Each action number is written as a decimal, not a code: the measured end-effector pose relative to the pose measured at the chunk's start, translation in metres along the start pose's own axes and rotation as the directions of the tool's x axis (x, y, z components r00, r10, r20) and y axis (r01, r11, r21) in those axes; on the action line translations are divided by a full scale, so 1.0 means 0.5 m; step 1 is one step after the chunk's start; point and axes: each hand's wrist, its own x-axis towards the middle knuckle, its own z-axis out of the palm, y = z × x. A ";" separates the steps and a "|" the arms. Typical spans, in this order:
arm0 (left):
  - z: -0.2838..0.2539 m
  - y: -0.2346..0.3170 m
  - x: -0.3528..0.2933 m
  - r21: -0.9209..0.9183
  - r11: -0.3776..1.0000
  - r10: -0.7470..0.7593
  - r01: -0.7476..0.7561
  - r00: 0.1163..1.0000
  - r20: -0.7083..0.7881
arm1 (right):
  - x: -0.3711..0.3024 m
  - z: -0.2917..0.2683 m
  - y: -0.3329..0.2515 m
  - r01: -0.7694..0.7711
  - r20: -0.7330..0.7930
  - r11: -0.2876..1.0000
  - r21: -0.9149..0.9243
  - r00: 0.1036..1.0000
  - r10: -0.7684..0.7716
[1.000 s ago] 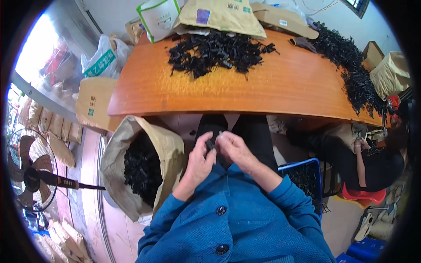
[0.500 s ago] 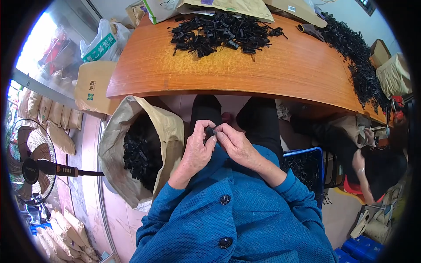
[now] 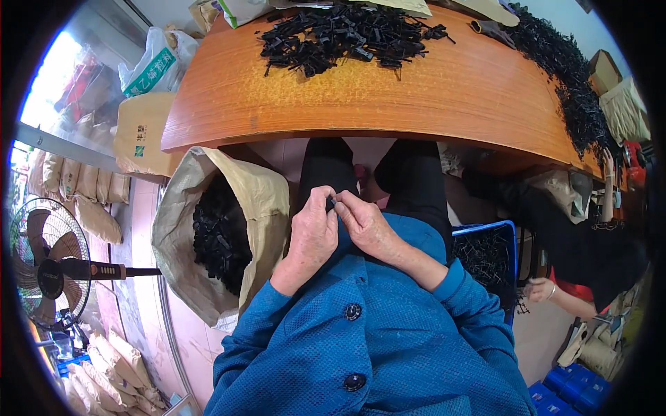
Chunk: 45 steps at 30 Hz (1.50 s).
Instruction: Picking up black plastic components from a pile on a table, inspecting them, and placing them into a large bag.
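Observation:
Over my lap, my left hand point(image 3: 312, 232) and my right hand point(image 3: 369, 225) meet with fingers pinched together. A small black plastic part point(image 3: 331, 205) sits between the fingertips, and both hands grip it. Most of it is covered by the fingers, so its exact shape cannot be made out. Left of my left hand stands an open woven sack point(image 3: 269, 191), holding a heap of black plastic pieces point(image 3: 220, 239). Ahead, a pile of similar black parts with thin stems point(image 3: 340, 38) lies on the wooden table point(image 3: 291, 111).
A blue crate point(image 3: 515, 263) with thin black pieces stands to my right. Beyond it sits a co-worker, one hand point(image 3: 539, 290) beside the crate. A long black heap point(image 3: 555, 62) covers the table's right end. At left are a fan point(image 3: 50, 267) and stacked sacks point(image 3: 114, 367).
My hands stay together on the black part, which shows less between the fingers now. The co-worker's arm has swung toward the blue crate, another hand up at the table edge. My view has shifted slightly.

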 end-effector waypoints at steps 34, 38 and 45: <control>-0.041 0.013 -0.003 -0.821 0.206 -0.182 0.532 0.846 0.502 | 0.020 -0.053 0.006 -0.309 0.293 0.751 0.583 0.943 0.160; -0.035 0.007 -0.009 -0.636 0.707 -0.103 0.309 0.935 0.340 | 0.020 -0.051 -0.002 -0.192 0.174 0.851 0.489 0.977 0.120; -0.021 0.030 -0.010 -0.239 0.970 -0.040 0.049 0.998 0.041 | 0.007 -0.034 -0.034 -0.188 0.079 0.842 0.506 0.982 0.172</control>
